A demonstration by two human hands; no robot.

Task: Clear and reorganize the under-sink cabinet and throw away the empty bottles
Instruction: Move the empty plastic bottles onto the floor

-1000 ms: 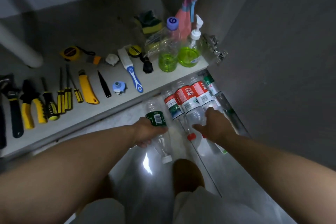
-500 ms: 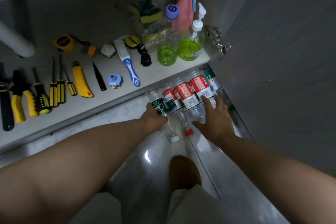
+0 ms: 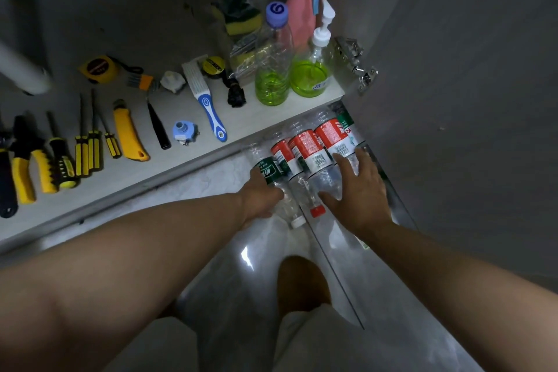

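A glossy grey tiled floor point(image 3: 229, 296) runs up to the white cabinet floor point(image 3: 271, 113), and the grey cabinet door point(image 3: 453, 100) stands open on the right. On the tiles, close against the cabinet's front edge, clear plastic water bottles lie on their sides in a tight row with their caps towards the person. They look empty, though the dim light makes that hard to confirm.

The left hand point(image 3: 261, 196) wraps round the green-labelled bottle point(image 3: 270, 170) at the left end of the row, just below its label; the bottle's white cap point(image 3: 297, 222) points back past the wrist. The right hand point(image 3: 359, 193) lies flat, fingers straight and spread, on the red-labelled bottles point(image 3: 309, 149) beside it. One red cap point(image 3: 317, 211) shows between the two hands.

Beyond, at the cabinet's right front corner, a purple-capped bottle point(image 3: 273, 69) holds yellow-green liquid in its lower third. Just beside it, a pump dispenser point(image 3: 311, 69) holds a shallow green layer. A pink spray bottle point(image 3: 302, 12) stands behind them, with packed sponges point(image 3: 243, 18) to its left. Hand tools point(image 3: 128, 133) lie in a row further left.
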